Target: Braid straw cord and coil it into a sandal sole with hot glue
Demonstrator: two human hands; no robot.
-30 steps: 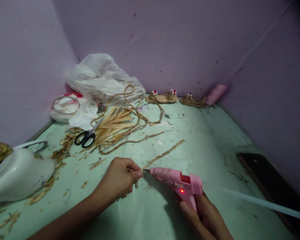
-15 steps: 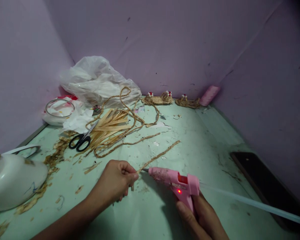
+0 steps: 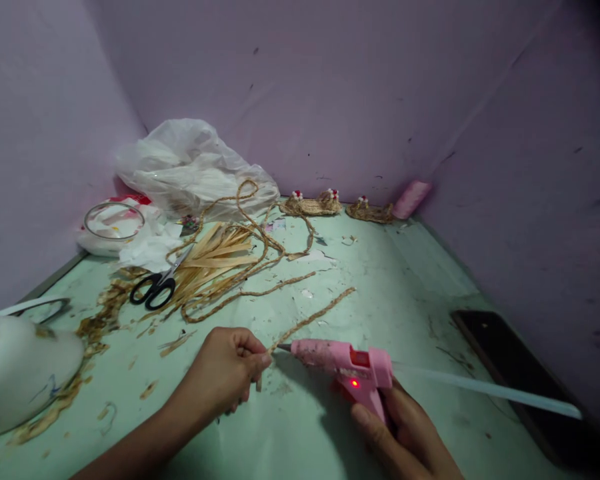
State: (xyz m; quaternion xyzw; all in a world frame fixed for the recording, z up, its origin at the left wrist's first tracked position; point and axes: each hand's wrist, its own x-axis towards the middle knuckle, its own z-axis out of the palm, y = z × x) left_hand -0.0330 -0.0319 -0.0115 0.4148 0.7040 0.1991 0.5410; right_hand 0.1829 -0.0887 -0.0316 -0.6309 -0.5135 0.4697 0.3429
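Between thumb and fingers, my left hand (image 3: 233,370) pinches one end of a short braided straw cord (image 3: 314,318), whose free end points away to the upper right. My right hand (image 3: 400,427) is wrapped round the handle of a pink glue gun (image 3: 337,360) with a lit red light. The gun's dark nozzle sits right by the cord at my left fingertips; I cannot tell if it touches. A long translucent glue stick (image 3: 485,387) sticks out of the gun's back.
Black-handled scissors (image 3: 155,288) lie beside flat straw strips (image 3: 213,260) and a longer looping braid (image 3: 265,248). Behind are a plastic bag (image 3: 195,163), woven pieces with beads (image 3: 313,205) and a pink spool (image 3: 411,199). A dark phone-like slab (image 3: 510,367) lies right, a white container (image 3: 25,373) left.
The whole view has shifted slightly, with things now a little lower and further left. Both hands keep their holds, and the nozzle stays close to the cord.
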